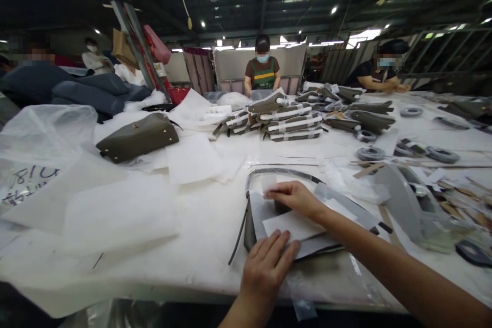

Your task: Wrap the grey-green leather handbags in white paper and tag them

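Note:
An olive-green handbag (250,233) lies flat on the table in front of me, its upper side mostly covered by pale sheeting. Its curved handle (286,170) arches away from me, wrapped in something clear or whitish. A folded white paper (294,224) rests on the bag. My left hand (265,266) lies with fingers outstretched on the bag's near edge, fingertips at the paper. Above the bag, by the handle, my right hand (298,199) pinches a small whitish translucent piece (268,183) between thumb and fingers; whether it is tape or paper I cannot tell.
White paper sheets (119,212) spread over the left, below another olive bag (138,137). Stacked wrapped bags (294,122) stand at the back. A grey tape dispenser (407,205), grey coils (371,154) and scraps lie right. A co-worker (262,69) stands across the table.

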A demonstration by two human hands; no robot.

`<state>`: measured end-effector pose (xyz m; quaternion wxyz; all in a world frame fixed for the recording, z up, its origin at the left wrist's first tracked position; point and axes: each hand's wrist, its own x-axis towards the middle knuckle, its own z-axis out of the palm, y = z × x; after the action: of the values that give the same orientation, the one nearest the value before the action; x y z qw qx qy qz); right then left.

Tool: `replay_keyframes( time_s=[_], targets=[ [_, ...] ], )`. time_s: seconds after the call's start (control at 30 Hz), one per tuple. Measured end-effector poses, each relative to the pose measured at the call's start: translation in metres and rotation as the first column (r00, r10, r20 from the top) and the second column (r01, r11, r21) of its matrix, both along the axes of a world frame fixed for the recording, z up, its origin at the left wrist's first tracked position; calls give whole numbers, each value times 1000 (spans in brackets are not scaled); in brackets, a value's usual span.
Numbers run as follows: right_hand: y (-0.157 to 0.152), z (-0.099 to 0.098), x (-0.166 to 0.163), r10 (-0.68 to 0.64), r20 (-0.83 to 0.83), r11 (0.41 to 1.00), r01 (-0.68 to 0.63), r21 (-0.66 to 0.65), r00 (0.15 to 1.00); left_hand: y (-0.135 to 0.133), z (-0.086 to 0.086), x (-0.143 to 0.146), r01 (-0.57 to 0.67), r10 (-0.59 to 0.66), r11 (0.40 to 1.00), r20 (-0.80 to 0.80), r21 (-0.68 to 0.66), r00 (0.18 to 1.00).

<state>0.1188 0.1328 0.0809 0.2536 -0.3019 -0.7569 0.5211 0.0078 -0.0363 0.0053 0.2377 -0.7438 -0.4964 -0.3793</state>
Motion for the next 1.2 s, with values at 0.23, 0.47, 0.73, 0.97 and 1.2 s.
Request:
replay_keyframes(
  time_s=[0.23,0.47,0.73,0.97,1.2],
  targets=[
    [-55,-14,41,60,194,821,-159,549,979,-1,-3,2,-3,4,999,15,-53,1000],
    [-75,-27,57,-18,40,659,-19,752,999,-6,-9,2,-2,7,996,55,-92,998],
    [-85,-36,64,52,-43,558,7,830,998,-7,-14,-3,-23,46,994,206,-110,977],
    [-94,-29,73,126,39,489,-97,867,991,-4,-11,-5,48,-28,989,138,-138,990],
    [-37,3,53,-234,214,613,-27,790,948,-4,-9,-5,42,-35,993,64,-109,997]
  ],
)
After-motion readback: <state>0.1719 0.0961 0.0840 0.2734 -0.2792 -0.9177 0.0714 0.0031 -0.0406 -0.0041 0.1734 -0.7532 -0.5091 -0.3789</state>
